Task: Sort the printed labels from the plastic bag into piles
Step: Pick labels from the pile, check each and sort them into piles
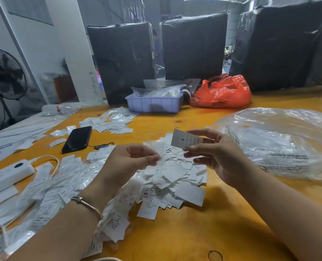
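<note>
Right hand (215, 157) pinching S label (185, 139) between thumb and fingers, raised above loose label heap (167, 178) on yellow table (203, 223). Label's long axis tilting, running upper left to lower right, printed face toward viewer. Left hand (127, 162), palm up, fingers curling, pinching thin clear sleeve (159, 149). Clear plastic bag (280, 144) lying right of heap.

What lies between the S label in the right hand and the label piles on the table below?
Nothing visible. The right hand pinches the S label in the air above the central label pile. The left hand, pinching a blank label, is off to the side.
</note>
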Demonstrator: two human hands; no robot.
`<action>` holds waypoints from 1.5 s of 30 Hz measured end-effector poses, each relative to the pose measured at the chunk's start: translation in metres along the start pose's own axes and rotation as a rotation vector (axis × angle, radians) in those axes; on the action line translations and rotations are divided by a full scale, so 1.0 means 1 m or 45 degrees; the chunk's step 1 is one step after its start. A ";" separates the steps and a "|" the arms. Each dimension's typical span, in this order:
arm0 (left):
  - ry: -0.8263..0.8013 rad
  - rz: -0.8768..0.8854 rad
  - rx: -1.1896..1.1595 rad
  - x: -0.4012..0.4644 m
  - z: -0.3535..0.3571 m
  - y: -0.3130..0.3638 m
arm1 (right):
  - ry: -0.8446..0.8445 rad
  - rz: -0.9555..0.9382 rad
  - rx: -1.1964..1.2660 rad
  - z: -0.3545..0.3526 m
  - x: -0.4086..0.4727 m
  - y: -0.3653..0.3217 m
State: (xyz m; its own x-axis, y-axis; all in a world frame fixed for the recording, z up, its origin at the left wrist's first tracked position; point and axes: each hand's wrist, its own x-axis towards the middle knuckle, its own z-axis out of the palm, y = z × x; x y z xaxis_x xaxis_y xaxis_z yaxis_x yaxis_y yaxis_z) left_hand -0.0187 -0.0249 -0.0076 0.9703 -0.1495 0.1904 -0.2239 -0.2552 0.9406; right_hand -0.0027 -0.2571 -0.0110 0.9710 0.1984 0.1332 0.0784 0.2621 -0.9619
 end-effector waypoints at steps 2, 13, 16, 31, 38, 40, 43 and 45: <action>0.011 0.000 -0.024 0.000 0.000 -0.001 | 0.021 -0.009 -0.034 0.000 -0.001 -0.001; -0.059 0.145 -0.036 -0.002 0.003 0.002 | 0.198 -0.037 -0.063 0.005 -0.002 -0.008; -0.066 0.164 0.031 -0.001 0.002 0.002 | 0.150 -0.062 0.034 0.007 -0.004 -0.012; -0.117 0.169 0.093 -0.004 0.006 0.002 | -0.042 -0.502 -0.032 0.028 -0.022 -0.019; -0.104 0.164 0.083 -0.003 0.004 0.001 | 0.049 -0.470 -0.195 0.027 -0.022 -0.018; -0.093 0.161 0.078 -0.002 0.003 0.001 | 0.061 -0.469 -0.229 0.027 -0.021 -0.018; -0.091 0.158 0.089 -0.002 0.002 0.001 | 0.051 -0.471 -0.274 0.026 -0.021 -0.018; -0.095 0.158 0.086 -0.002 0.003 0.001 | 0.023 -0.484 -0.316 0.026 -0.022 -0.017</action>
State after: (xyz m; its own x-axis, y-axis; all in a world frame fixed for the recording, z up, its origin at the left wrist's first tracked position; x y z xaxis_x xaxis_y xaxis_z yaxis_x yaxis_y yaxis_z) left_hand -0.0208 -0.0276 -0.0081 0.9258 -0.2539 0.2800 -0.3496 -0.2939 0.8896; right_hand -0.0310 -0.2417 0.0089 0.8665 0.1147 0.4858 0.4796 0.0785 -0.8740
